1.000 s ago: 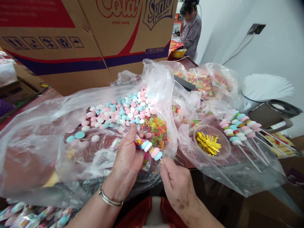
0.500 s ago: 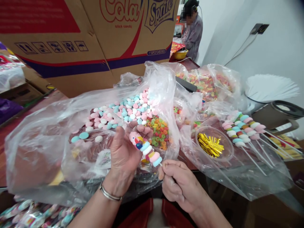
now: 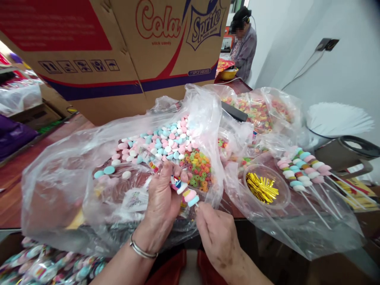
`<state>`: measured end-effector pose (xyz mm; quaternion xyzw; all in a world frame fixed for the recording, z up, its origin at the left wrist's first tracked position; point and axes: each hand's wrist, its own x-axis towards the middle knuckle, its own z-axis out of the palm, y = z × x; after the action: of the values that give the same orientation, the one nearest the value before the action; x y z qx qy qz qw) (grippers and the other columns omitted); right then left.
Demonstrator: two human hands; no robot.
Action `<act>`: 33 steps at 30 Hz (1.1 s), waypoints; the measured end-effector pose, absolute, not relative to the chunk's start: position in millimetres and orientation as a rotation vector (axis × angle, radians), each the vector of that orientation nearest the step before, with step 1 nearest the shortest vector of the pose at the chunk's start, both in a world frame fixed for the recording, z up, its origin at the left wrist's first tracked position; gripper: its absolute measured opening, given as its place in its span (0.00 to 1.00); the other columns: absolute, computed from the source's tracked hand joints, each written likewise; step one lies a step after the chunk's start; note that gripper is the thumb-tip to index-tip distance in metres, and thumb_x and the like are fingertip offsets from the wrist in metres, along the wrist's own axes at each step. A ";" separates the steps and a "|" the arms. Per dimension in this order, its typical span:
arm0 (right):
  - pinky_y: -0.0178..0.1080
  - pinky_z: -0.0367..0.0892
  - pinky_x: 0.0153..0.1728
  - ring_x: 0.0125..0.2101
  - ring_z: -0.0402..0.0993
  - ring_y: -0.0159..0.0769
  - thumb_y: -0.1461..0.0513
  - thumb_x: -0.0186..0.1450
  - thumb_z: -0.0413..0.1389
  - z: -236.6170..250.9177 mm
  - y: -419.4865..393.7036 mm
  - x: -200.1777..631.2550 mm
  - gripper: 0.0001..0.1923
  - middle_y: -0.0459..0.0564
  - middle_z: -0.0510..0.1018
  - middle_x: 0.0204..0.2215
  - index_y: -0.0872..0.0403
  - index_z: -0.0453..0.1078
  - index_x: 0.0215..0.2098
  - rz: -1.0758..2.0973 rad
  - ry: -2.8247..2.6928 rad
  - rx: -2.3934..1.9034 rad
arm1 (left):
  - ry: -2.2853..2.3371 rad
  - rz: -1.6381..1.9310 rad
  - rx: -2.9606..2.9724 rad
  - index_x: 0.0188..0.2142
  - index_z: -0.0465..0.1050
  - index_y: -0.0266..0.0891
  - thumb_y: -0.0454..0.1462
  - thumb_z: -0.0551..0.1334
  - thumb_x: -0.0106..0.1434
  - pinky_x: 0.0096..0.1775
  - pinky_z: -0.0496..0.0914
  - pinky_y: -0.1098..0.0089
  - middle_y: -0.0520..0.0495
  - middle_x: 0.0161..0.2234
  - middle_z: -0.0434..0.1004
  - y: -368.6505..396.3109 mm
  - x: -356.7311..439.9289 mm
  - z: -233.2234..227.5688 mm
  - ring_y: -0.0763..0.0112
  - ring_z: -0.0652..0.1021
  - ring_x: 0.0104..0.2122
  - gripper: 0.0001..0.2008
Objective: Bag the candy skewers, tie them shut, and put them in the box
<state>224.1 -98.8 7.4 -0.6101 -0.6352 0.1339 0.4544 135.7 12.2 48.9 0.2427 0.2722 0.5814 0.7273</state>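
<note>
A candy skewer [image 3: 190, 197] of pink, white and blue sweets on a thin white stick is held between my hands. My left hand [image 3: 162, 194], a metal bangle on its wrist, has its fingers closed round the skewer's upper end. What looks like a printed clear wrapper [image 3: 153, 163] pokes out above that thumb. My right hand [image 3: 218, 235] pinches the stick just below the lowest blue sweet. Behind the hands lie loose pink, white and blue sweets [image 3: 160, 142] and colourful ring gummies [image 3: 199, 168] on clear plastic.
To the right are a round tub [image 3: 287, 194] of gold twist ties [image 3: 263, 189], several finished skewers [image 3: 304, 168], a grey mug [image 3: 346, 156] and white sticks [image 3: 340, 116]. A large carton [image 3: 97, 91] stands behind. Wrapped candies [image 3: 56, 265] lie lower left. A person [image 3: 245, 43] works at the back.
My left hand has gone from open under the skewer to closed round its upper end. A clear wrapper end now shows above the thumb. My right hand still pinches the stick.
</note>
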 end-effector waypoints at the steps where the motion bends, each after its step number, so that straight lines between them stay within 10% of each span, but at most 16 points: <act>1: 0.35 0.51 0.23 0.17 0.60 0.28 0.68 0.68 0.45 6.2 -97.9 225.1 0.13 0.43 0.64 0.16 0.58 0.69 0.31 0.171 -1.617 -1.496 | 0.603 1.283 0.527 0.26 0.68 0.36 0.42 0.73 0.55 0.30 0.75 0.71 0.58 0.21 0.66 12.1 136.2 49.2 0.78 0.71 0.19 0.16; 10: 0.36 0.50 0.23 0.17 0.59 0.28 0.68 0.68 0.45 13.2 -94.3 227.8 0.14 0.42 0.63 0.16 0.55 0.65 0.26 0.348 -1.749 -1.358 | 0.671 1.339 0.328 0.28 0.70 0.35 0.40 0.62 0.66 0.34 0.76 0.71 0.53 0.22 0.69 22.4 116.7 53.7 0.76 0.74 0.23 0.13; 19: 0.29 0.43 0.13 0.10 0.46 0.23 0.60 0.65 0.50 20.3 -85.7 207.2 0.12 0.36 0.58 0.08 0.57 0.70 0.28 1.766 -0.743 -0.989 | 0.633 1.363 0.358 0.27 0.67 0.38 0.45 0.72 0.55 0.33 0.75 0.73 0.56 0.21 0.68 16.4 102.8 56.3 0.77 0.72 0.22 0.17; 33: 0.27 0.46 0.15 0.14 0.50 0.21 0.58 0.66 0.54 18.7 -70.9 204.3 0.13 0.36 0.58 0.13 0.56 0.66 0.26 1.499 -0.821 -1.078 | 0.665 1.252 0.459 0.29 0.72 0.38 0.47 0.71 0.55 0.37 0.77 0.65 0.52 0.24 0.75 -0.5 101.9 47.1 0.69 0.78 0.26 0.15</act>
<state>204.3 -70.9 18.7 -0.4519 -0.3442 0.6283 0.5316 101.9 -0.5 47.1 0.2090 0.3026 0.5695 0.7351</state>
